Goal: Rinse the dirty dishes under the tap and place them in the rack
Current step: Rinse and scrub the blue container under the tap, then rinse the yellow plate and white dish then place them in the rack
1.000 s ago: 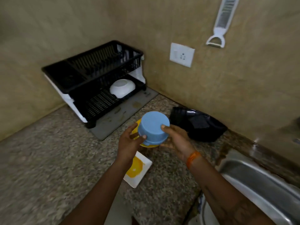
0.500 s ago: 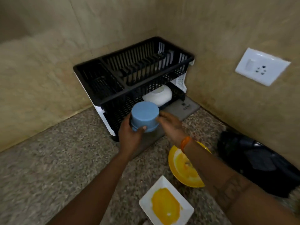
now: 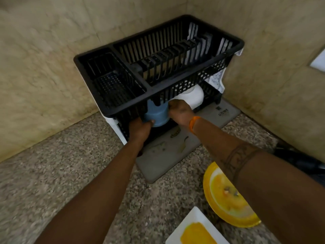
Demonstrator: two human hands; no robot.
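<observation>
A blue bowl (image 3: 157, 114), turned upside down, is inside the lower tier of the black two-tier dish rack (image 3: 123, 106), partly hidden by the upper tier's rim. My left hand (image 3: 139, 128) grips its left side and my right hand (image 3: 179, 111) holds its right side. A white bowl (image 3: 193, 98) lies upside down just right of it on the same tier. A round yellow plate (image 3: 226, 201) with yellow smears and a white square plate (image 3: 195, 231) with a yellow stain lie on the counter at lower right.
The rack stands in the wall corner on a grey drying mat (image 3: 168, 152). Its upper tier holds nothing. The speckled granite counter (image 3: 61, 173) spreads to the left. A black object (image 3: 302, 161) lies at the right edge; a white socket (image 3: 319, 61) is on the right wall.
Both hands have carried the blue bowl forward from above the counter into the rack's lower tier, and my view has moved closer to the rack.
</observation>
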